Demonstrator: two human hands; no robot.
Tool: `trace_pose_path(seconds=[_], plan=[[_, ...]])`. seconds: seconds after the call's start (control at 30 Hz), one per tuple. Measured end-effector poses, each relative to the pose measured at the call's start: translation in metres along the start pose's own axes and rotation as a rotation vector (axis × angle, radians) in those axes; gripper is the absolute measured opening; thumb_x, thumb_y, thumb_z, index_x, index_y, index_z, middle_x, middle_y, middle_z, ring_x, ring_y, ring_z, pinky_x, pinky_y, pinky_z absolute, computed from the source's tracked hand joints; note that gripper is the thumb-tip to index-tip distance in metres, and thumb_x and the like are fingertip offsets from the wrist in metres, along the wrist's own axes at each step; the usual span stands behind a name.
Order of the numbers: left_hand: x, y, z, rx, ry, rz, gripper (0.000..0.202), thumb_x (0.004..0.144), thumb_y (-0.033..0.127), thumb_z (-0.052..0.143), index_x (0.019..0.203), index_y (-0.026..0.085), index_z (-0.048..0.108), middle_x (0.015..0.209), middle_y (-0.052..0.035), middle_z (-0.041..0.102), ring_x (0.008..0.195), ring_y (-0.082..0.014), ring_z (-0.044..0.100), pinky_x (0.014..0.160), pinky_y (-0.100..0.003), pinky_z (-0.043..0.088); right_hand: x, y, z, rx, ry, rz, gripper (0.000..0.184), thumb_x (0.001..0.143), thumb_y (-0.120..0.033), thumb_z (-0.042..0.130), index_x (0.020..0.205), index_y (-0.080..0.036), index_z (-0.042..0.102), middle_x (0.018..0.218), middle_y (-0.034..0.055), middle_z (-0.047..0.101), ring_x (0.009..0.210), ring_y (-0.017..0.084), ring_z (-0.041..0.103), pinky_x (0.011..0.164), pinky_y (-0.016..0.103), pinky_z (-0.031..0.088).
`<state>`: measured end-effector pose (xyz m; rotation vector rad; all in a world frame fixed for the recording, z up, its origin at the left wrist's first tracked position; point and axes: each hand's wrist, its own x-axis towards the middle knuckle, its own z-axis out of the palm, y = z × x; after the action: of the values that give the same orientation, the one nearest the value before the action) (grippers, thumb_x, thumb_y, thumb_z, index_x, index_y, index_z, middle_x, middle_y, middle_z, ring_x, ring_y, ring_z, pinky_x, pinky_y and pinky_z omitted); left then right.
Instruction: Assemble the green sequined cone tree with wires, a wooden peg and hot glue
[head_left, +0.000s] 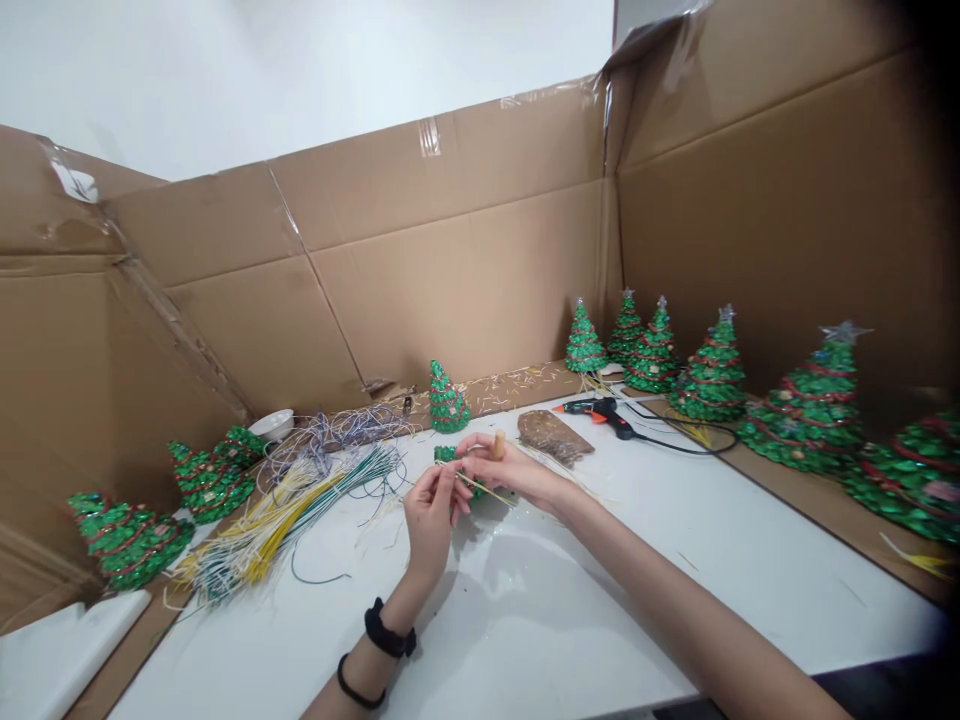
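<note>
Pinching a thin strand (491,491), the left hand (431,497) meets the right hand (514,470), which grasps a wooden handle (498,446), near green trim (445,453).

Head-worn view; forward, downward; table (540,620) near

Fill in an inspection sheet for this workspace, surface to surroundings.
Surface: white tabletop, lightly littered.
Job's things: thin yellowish strand; green piece, partly hidden.
Clutter: bundle of coloured strands at left; clippings along the back.
Hands: left hand pinches the thin strand; right hand holds a wooden handle, its tip hidden.
Cables: black cord from the glue gun, looping at right.
Surroundings: cardboard walls; decorated trees on both sides.
</note>
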<state>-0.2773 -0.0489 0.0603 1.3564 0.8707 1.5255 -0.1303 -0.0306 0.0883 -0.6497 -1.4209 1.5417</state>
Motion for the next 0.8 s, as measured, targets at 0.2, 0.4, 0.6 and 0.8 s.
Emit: trace_pose_path(seconds=[0.2,0.4,0.6,0.8], plan=[[0.0,-0.006,0.003,-0.055,-0.245,-0.156,0.042,0.075,0.055,0.061,0.065,0.014,0.059,0.045,0.0029,0.05,0.039,-0.0073,0.042,0.038,-0.019,0.029,0.0,-0.002,-0.003,-0.027,-0.126,0.015,0.037,0.073,-0.051,0.066,0.081,-0.015,0.063,0.057,-0.0035,0.052,0.05,0.007,0.043,0.048,0.021,0.027],[-0.001,-0.008,0.007,-0.133,-0.318,-0.25,0.043,0.076,0.056,0.059,0.065,0.015,0.053,0.053,0.002,0.051,0.046,-0.0071,0.042,0.043,-0.019,0.031,0.002,0.003,-0.008,-0.003,-0.057,0.013,0.038,0.065,-0.048,0.075,0.071,-0.014,0.061,0.057,-0.0021,0.056,0.052,0.008,0.046,0.049,0.021,0.027],[-0.001,-0.005,0.01,-0.229,-0.341,-0.29,0.039,0.073,0.052,0.066,0.076,0.015,0.055,0.065,0.0017,0.052,0.053,-0.007,0.045,0.048,-0.019,0.034,0.005,0.008,-0.009,0.118,0.12,-0.073,0.039,0.062,-0.05,0.076,0.068,-0.016,0.056,0.062,-0.0036,0.053,0.046,0.004,0.031,0.045,0.022,0.017],[-0.001,-0.011,0.008,-0.201,-0.336,-0.343,0.036,0.072,0.048,0.068,0.082,0.015,0.059,0.064,0.0026,0.051,0.054,-0.006,0.045,0.052,-0.019,0.036,0.006,0.014,-0.006,0.098,0.151,-0.073,0.039,0.065,-0.053,0.071,0.068,-0.018,0.054,0.051,-0.0068,0.038,0.048,0.008,0.032,0.046,0.023,0.019]])
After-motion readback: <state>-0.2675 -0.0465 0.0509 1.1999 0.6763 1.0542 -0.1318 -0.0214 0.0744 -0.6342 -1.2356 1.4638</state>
